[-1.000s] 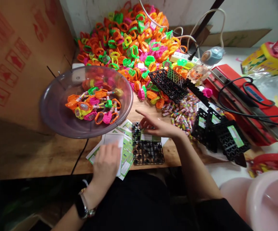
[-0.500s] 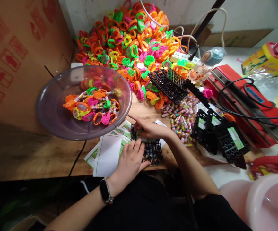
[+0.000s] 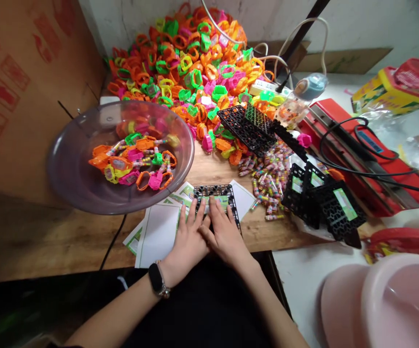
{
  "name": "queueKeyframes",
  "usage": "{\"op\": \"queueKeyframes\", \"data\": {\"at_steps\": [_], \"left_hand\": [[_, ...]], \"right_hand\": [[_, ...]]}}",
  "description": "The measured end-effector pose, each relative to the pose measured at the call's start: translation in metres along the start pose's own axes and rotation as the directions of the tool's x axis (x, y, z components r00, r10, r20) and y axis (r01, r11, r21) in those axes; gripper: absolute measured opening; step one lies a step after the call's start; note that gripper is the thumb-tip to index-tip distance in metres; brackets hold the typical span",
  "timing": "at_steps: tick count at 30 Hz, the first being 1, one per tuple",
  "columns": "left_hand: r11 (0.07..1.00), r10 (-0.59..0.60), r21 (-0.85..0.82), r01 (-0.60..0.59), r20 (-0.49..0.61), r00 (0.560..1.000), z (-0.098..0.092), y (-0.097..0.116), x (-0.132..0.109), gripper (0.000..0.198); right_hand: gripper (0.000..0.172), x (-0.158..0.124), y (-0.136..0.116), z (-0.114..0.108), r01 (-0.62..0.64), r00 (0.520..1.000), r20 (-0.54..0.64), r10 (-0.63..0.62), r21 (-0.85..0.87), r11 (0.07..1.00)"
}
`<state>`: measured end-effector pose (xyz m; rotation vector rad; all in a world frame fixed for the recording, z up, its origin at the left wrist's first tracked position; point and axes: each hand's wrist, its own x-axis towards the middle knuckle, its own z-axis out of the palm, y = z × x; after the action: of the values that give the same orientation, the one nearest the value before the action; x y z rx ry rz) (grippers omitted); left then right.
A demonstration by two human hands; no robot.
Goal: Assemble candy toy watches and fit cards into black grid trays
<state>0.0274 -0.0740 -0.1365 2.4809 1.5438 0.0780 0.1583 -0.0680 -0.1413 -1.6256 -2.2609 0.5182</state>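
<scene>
Two hands met at the bench's (image 3: 67, 241) near edge in my head view. My left hand (image 3: 187, 239) lay flat with fingers spread, grasping nothing, its fingertips on the near left part of the black grid tray (image 3: 215, 193). My right hand (image 3: 226, 232) lay just beside it, also flat and unclenched, fingers pressing on the green card (image 3: 221, 200) lying on that tray. White and green paper cards (image 3: 158, 232) lay under and left of the tray. Further left stood the purple bowl (image 3: 79, 183) holding coloured toy watches (image 3: 133, 162). Beyond rose the large heap of watches (image 3: 191, 63); small candy tubes (image 3: 271, 174) lay to the right.
</scene>
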Motion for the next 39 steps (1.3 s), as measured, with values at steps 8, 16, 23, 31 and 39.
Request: {"op": "queueKeyframes", "data": {"at_steps": [8,16,23,31,39], "left_hand": [[0.999,-0.021,-0.041,0.022,0.024,0.999,-0.005,-0.008,0.015,0.110],[0.993,0.007,-0.118,-0.029,-0.182,0.983,0.014,-0.014,0.013,0.119],[0.940,0.191,-0.140,-0.312,-0.541,0.819,-0.008,-0.011,0.014,0.107],[0.550,0.034,-0.828,-0.109,-0.109,0.994,-0.031,0.051,0.106,0.044],[0.480,0.052,-0.875,-0.059,-0.039,0.998,-0.029,0.144,0.222,0.043]], "right_hand": [[0.079,-0.006,0.029,0.012,-0.316,0.913,-0.258,0.316,0.040,0.948],[0.067,-0.011,0.007,0.001,-0.321,0.697,-0.377,0.610,0.597,0.735],[0.056,0.008,0.051,-0.064,-0.191,0.596,-0.414,0.689,0.760,0.622],[0.066,-0.024,0.160,-0.150,-0.608,0.059,-0.511,0.857,0.663,0.437],[0.094,-0.027,0.197,-0.137,-0.785,-0.046,-0.330,0.943,0.595,0.170]]}}
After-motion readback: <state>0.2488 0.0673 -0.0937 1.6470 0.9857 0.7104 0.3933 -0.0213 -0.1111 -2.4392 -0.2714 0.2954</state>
